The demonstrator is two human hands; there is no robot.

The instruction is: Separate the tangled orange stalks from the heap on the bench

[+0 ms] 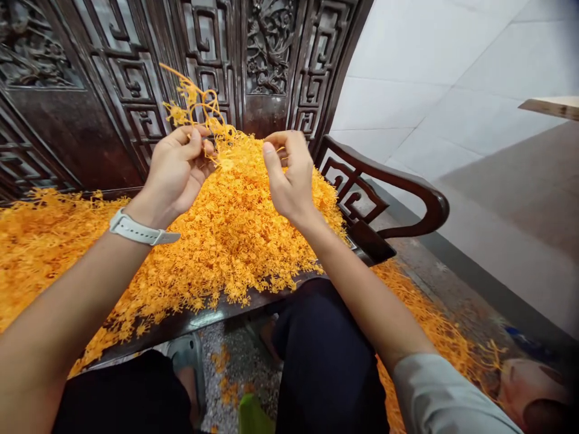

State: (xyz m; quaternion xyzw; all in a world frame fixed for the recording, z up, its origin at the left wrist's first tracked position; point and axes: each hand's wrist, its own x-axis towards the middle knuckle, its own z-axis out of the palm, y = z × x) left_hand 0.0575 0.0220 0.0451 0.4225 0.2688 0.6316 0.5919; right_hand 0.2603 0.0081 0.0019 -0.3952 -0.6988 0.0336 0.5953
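A big heap of small orange plastic pieces (235,235) covers the seat of a dark carved wooden bench (253,301). Above the heap, my left hand (176,172) pinches a branching orange plastic strip (199,105) that sticks up and to the left. A white watch band sits on that wrist. My right hand (289,175) is closed on the other end of the same strip, thumb pressed against the fingers. Both hands hover just over the top of the heap.
The bench's carved back (136,66) rises behind the heap and its curved armrest (389,187) stands at the right. More orange pieces (434,331) lie scattered on the floor. My knees in dark trousers and a sandalled foot (187,367) sit below the seat edge.
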